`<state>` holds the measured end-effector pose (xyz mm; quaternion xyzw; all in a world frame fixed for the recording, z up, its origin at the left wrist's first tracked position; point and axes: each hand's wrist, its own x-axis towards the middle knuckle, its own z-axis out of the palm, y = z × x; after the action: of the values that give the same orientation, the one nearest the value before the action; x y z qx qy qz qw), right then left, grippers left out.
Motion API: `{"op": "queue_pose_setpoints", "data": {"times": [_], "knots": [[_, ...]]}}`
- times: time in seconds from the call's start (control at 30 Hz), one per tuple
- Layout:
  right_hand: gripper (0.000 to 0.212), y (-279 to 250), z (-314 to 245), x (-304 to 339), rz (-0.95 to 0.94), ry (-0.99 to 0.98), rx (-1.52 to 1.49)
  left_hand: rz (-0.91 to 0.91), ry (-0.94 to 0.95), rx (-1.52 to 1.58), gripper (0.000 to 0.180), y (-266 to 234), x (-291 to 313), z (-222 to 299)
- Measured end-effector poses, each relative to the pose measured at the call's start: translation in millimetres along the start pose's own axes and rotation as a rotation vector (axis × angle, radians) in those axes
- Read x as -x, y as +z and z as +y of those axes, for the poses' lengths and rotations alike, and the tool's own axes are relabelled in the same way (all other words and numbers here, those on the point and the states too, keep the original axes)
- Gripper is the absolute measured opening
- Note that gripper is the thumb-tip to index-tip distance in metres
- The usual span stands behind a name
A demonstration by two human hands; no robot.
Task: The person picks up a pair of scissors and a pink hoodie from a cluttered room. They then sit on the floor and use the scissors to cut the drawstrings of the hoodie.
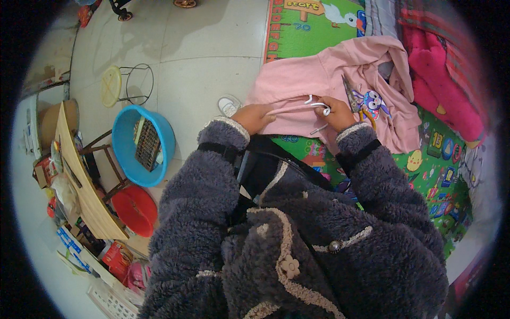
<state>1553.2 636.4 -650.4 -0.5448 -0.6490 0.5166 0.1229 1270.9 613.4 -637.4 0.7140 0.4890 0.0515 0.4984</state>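
Observation:
A pink garment [297, 77] with a purple and white cartoon print [373, 101] is spread in front of me. My left hand [254, 118] is closed on a fold of its fabric, thumb on top. Gripped between the fingers of my right hand [338, 114] is a white cord [325, 110], which curls beside the fabric fold; a stiff-looking end sticks out below. A pair of scissors [349, 90] with orange handles lies on the garment, right of my right hand, with its blades pointing away from me.
A green patterned play mat [430, 175] lies under the garment. Bright pink cloth [441, 80] is at the right. On the left stand a blue basin [118, 143] with a dark rack inside, a red basin [135, 210], a yellow-topped stool [111, 86] and a wooden table [90, 191].

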Motion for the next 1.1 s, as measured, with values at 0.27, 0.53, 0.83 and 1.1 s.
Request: {"op": "queue_pose_setpoints", "data": {"times": [0.27,0.53,0.83,1.1], "knots": [[0.021,5,1,-8,0.082,0.002,-0.055,0.027,-0.065,-0.171,0.037,-1,3,-9],[0.018,6,-16,-13,0.268,-0.019,0.187,0.187,-0.181,0.022,0.029,5,-1,-29],[0.02,-18,-6,16,0.213,-0.005,0.092,0.286,-0.389,-0.527,0.027,-4,2,0],[0.022,-14,-8,14,0.241,-0.128,0.197,0.548,0.224,-0.393,0.021,19,-38,57]]}}
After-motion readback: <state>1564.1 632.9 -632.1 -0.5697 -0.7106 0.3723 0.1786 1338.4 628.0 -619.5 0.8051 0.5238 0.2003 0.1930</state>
